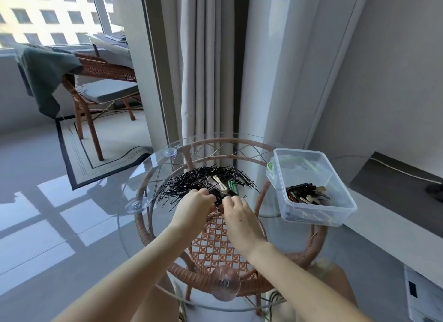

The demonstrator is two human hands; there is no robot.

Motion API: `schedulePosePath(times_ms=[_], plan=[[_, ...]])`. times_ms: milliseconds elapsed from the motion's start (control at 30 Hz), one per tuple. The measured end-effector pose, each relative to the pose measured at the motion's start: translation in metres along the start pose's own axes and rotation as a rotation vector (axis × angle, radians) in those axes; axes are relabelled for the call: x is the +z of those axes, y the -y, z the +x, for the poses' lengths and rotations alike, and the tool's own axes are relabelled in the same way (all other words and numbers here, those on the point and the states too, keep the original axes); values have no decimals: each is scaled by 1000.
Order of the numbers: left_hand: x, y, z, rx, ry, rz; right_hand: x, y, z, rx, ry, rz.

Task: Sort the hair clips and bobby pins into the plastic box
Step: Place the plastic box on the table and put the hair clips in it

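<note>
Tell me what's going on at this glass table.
A person is sorting hair accessories. The left hand and right hand both pinch dark hair clips at the near edge of a pile of black bobby pins on the glass table. A beige clip and a green clip lie in the pile. The open plastic box on the table's right side holds a small heap of sorted clips.

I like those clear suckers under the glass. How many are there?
3 suckers: one far left, one left, one nearest you. The plastic box may hide another.
</note>
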State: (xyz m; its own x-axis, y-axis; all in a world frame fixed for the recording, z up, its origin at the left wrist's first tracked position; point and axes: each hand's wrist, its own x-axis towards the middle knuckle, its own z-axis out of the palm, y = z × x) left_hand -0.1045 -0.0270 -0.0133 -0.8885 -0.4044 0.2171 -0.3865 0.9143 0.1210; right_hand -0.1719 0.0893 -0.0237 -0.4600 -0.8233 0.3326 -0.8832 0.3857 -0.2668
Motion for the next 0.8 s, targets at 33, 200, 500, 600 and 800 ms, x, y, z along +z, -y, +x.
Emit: schedulePosePath(times_ms=[33, 200, 500, 600, 800], plan=[[1, 0, 0, 42, 3, 20, 0, -3, -5, -37, -17, -1], [7, 0, 1, 234, -5, 137, -8, -19, -22, -95, -35, -11], [12, 12, -17, 32, -52, -330, -61, -38, -36, 327, -231, 623], [13, -1, -14, -274, -140, -454, -70, -41, -39, 335, -238, 663], [15, -37, 11, -553, 14, -353, -68, -38, -44, 325, -232, 654]])
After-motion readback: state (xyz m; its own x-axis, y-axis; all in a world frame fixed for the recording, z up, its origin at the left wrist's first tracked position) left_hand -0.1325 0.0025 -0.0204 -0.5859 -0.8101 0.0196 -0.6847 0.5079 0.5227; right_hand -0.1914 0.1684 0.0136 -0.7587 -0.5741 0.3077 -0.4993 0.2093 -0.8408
